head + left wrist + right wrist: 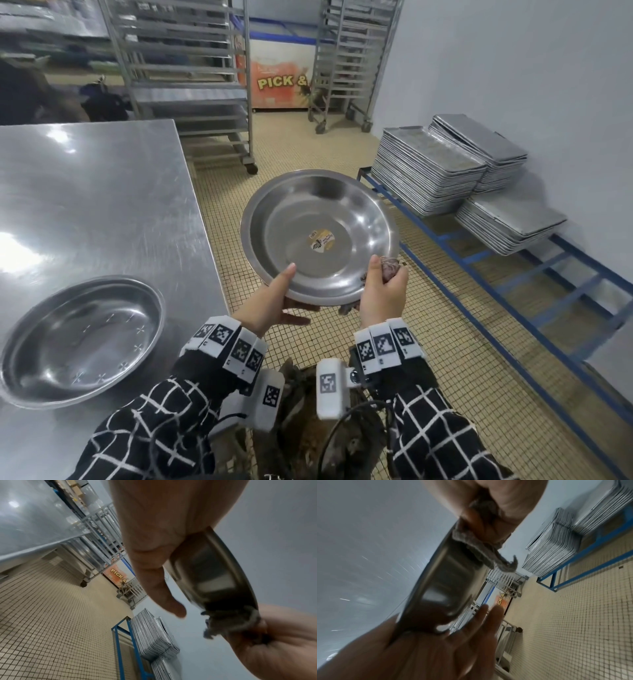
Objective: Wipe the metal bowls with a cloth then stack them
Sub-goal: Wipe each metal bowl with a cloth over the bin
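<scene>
I hold a wide metal bowl (335, 212) tilted over the tiled floor, with a sticker in its middle. My left hand (286, 296) pinches its near left rim, thumb inside and straight fingers beneath. My right hand (380, 284) grips a bunched grey-brown cloth (390, 265) against the near right rim. In the left wrist view the bowl (211, 572) shows edge-on, the cloth (228, 622) at its lower end. The right wrist view shows the cloth (479, 545) draped on the bowl's underside (447, 574). A second metal bowl (82, 339) sits upright on the steel table (85, 192).
The table's right edge runs close beside my left arm. Stacks of metal trays (428, 168) lie on a low blue frame (479, 260) along the right wall. Wheeled racks (191, 85) and a chest freezer (281, 82) stand at the back.
</scene>
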Available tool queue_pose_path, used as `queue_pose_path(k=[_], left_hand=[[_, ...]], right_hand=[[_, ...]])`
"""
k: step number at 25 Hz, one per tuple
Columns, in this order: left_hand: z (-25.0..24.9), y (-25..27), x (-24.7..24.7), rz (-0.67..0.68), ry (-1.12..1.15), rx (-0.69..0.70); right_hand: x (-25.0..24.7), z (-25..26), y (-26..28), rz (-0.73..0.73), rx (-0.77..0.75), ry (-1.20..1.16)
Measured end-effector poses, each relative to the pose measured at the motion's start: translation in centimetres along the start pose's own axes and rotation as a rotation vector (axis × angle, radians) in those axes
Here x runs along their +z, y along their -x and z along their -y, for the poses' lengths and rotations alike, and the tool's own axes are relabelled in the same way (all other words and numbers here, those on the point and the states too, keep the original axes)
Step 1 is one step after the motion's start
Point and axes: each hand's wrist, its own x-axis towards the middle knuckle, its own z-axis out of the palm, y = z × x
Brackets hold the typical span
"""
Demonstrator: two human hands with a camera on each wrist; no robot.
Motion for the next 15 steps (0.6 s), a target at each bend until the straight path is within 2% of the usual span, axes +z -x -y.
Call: queue_pose_path(k=[2,4,6,8,9,13,15], left_hand=[[0.1,0.2,-1.0,0.068,-0.009,0.002],[-0.5,0.3,-2.5,0.064,0.12,0.078],[-1.4,0.6,-4.1,0.056,0.298,0.158],[-2.0,0.9,-5.1,0.077,0.404,0.187],[-2.0,1.0,-5.2,0.06,0.416,0.171],[-1.6,0.4,-4.1,-0.169,0.392,0.138],[-1.9,0.2,-3.3,-0.198,0.363,0.15]], right_hand=[[-0.7,0.2,-0.4,0.027,-0.023,0.032],[-1.9,0.5,-1.4,0.087,-0.039,0.075],[-3.0,1.0,-2.4,0.217,-0.06,0.142],[-3.6,1.6,-3.0,0.31,-0.065,0.182],[-3.6,1.8,-3.0,0.317,-0.06,0.18],[-2.0,1.6,-1.9,0.245,-0.029,0.091],[-1.1,1.2,-1.0,0.205,-0.012,0.037]])
